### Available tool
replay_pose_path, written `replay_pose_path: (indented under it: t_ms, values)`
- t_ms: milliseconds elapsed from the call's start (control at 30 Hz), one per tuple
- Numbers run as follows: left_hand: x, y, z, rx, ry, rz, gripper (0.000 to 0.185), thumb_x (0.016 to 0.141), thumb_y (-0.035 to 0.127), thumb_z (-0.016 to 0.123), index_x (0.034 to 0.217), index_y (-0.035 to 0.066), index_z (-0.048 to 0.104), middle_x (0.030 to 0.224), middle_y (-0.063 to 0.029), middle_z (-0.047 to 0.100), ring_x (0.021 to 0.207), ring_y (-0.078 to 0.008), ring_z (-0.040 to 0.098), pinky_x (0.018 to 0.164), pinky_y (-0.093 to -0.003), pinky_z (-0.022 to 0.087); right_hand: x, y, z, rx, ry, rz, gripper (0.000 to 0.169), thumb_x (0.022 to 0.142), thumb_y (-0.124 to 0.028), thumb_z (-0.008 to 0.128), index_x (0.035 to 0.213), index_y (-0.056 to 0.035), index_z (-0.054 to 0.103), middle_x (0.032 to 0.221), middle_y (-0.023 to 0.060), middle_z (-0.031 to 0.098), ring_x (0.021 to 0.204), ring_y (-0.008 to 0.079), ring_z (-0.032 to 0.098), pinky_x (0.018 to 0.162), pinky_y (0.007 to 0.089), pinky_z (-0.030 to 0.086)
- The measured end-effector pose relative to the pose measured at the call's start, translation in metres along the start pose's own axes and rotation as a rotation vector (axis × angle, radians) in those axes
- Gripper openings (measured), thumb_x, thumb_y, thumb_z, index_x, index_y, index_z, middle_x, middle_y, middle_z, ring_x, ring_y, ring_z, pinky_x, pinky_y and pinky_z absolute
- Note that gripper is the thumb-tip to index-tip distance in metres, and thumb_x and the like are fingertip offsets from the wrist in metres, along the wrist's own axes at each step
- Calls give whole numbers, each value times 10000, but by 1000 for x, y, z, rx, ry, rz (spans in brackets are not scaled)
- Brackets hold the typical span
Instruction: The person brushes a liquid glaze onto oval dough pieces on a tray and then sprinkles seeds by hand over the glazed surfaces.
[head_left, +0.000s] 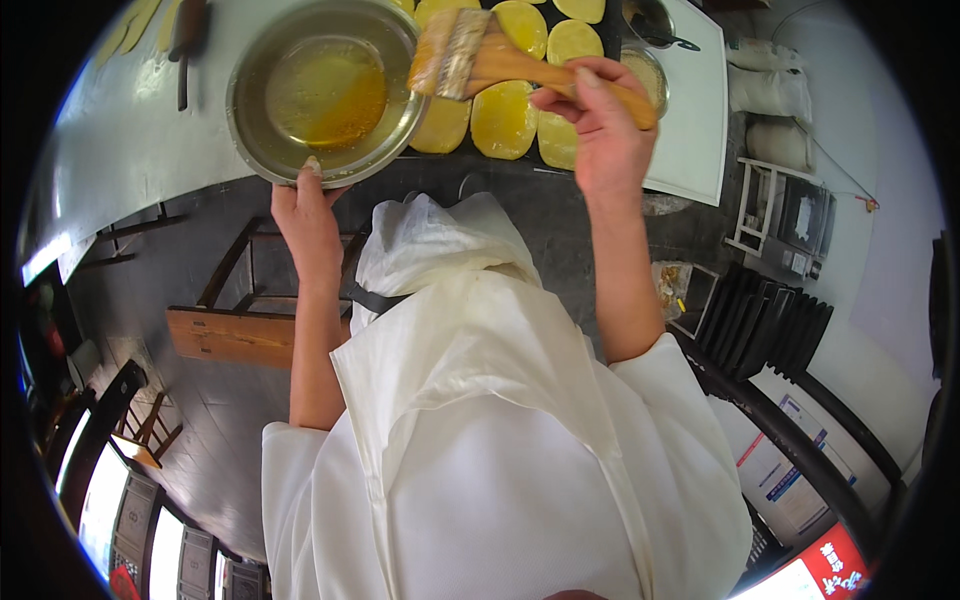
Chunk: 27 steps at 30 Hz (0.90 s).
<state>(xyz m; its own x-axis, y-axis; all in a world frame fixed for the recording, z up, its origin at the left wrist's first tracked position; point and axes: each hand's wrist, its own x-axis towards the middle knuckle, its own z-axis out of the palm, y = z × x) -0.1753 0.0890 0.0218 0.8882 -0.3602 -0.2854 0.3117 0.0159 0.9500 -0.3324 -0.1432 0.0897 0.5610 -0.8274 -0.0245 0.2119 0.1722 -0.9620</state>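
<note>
My left hand (309, 217) grips the near rim of a round stainless steel bowl (251, 112), thumb on the edge. A shallow pool of yellow-orange liquid (349, 112) lies in the bowl; it looks like egg wash. In my right hand (611, 124) is the wooden handle of a wide pastry brush (495, 60). Its bristles point left, beside the bowl's right rim and above a dark baking tray (466, 146). Flat oval pieces of yellow dough (504, 120) lie in rows on that tray, several with a shiny surface. Bowl and brush hide part of the tray.
Right of the tray, a bowl of pale grains or seeds (643, 79) and a dark bowl with a ladle (651, 26) stand on the white table (690, 142). A rolling pin (187, 41) lies at far left. A wooden bench (225, 334) stands below; black trays (757, 322) are stacked at right.
</note>
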Motion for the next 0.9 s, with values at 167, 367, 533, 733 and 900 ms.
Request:
replay_pose_path:
  t_ms: [167, 367, 533, 733, 900]
  values:
    - [-1, -11, 38, 69, -100, 67, 240, 1019, 117, 502, 1158, -68, 564, 1056, -106, 628, 903, -141, 616, 782, -290, 573, -19, 19, 20, -200, 24, 28, 170, 958, -86, 638, 1066, 45, 629, 1008, 124, 673, 801, 230, 724, 764, 317, 608]
    - [2, -40, 72, 158, -225, 145, 259, 1023, 117, 497, 1177, -83, 551, 1126, -138, 606, 966, -185, 632, 832, -337, 605, -29, 35, -6, 36, 195, 124, 157, 975, -90, 608, 1075, 31, 610, 981, 130, 677, 807, 236, 724, 788, 351, 614]
    - [7, -32, 100, 42, -268, -9, 286, 1013, 118, 487, 1201, -88, 550, 1144, -154, 617, 994, -223, 649, 871, -375, 610, -32, 46, -57, 376, 261, 196, 165, 978, -93, 577, 1101, 16, 590, 973, 142, 697, 817, 271, 732, 788, 408, 619]
    - [5, -22, 113, -56, -232, -63, 240, 1005, 99, 488, 1156, -78, 548, 1111, -135, 613, 979, -196, 651, 845, -378, 633, -24, 21, -138, 383, 211, 147, 187, 981, -99, 561, 1110, 34, 583, 962, 182, 700, 820, 298, 737, 788, 441, 628]
    - [-3, -21, 105, 11, -108, -81, 282, 1007, 103, 480, 1215, -81, 529, 1161, -151, 613, 1010, -219, 654, 852, -391, 628, -13, -7, -187, -145, 215, 274, 180, 955, -82, 623, 1064, 60, 630, 949, 152, 693, 757, 250, 734, 755, 355, 621]
